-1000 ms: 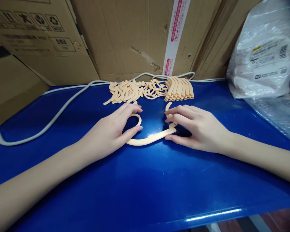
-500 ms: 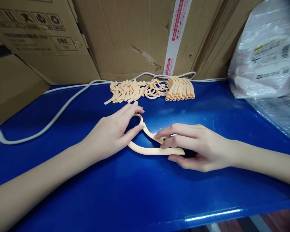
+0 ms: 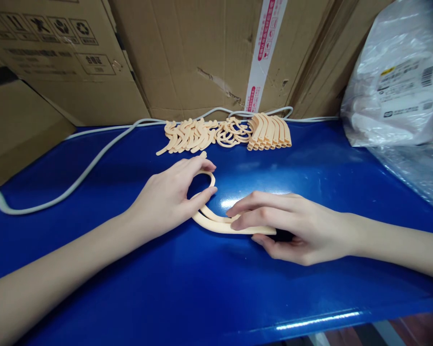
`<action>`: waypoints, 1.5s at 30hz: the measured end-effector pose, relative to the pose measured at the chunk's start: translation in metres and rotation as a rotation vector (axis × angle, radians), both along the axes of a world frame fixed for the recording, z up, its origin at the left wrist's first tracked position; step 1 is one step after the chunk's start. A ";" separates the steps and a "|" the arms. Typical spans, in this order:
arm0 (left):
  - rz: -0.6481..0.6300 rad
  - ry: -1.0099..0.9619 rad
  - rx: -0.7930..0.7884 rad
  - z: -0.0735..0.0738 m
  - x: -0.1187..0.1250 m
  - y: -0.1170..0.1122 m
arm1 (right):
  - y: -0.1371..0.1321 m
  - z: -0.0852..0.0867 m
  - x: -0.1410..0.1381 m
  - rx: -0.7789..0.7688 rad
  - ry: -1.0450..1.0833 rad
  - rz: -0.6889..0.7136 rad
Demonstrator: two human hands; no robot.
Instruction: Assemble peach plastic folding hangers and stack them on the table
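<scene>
A long peach-coloured flexible strip (image 3: pixel 216 222) lies folded on the blue table top (image 3: pixel 209 288). My left hand (image 3: pixel 169 194) pinches its looped end between thumb and fingers. My right hand (image 3: pixel 292 226) presses the other end down flat over the strip's lower run, fingers stretched along it and thumb beneath. Behind the hands, a row of the same peach strips (image 3: pixel 223 133) lies near the back: loose curved ones at the left, looped ones in the middle, and a neat folded stack (image 3: pixel 270 130) at the right.
A white cable (image 3: pixel 82 168) runs along the back of the table and curves off to the left. Cardboard boxes (image 3: pixel 187 53) stand behind as a wall. A plastic bag with a label (image 3: pixel 397 91) sits at the right rear, clear film below it.
My right hand has carried the strip's free end down and to the left, folding it over onto itself. My left hand has stayed on the looped end.
</scene>
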State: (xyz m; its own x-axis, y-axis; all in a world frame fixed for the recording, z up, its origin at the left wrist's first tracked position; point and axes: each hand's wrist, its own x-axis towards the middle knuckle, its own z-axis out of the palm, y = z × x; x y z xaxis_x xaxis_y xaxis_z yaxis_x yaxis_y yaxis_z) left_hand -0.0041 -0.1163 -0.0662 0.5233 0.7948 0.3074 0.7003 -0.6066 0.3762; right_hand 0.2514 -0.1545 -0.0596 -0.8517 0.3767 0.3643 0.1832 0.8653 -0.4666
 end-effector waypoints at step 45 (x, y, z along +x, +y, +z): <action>-0.212 -0.023 -0.077 0.009 0.010 -0.022 | 0.014 -0.008 0.005 0.336 -0.051 -0.231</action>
State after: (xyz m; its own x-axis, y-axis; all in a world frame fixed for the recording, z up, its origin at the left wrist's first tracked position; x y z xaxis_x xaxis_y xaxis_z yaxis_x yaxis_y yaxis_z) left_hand 0.0060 -0.1386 -0.0574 0.6749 0.6890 0.2641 0.5506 -0.7085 0.4414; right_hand 0.2562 -0.1404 -0.0675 -0.7789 0.4274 0.4589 0.4062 0.9014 -0.1500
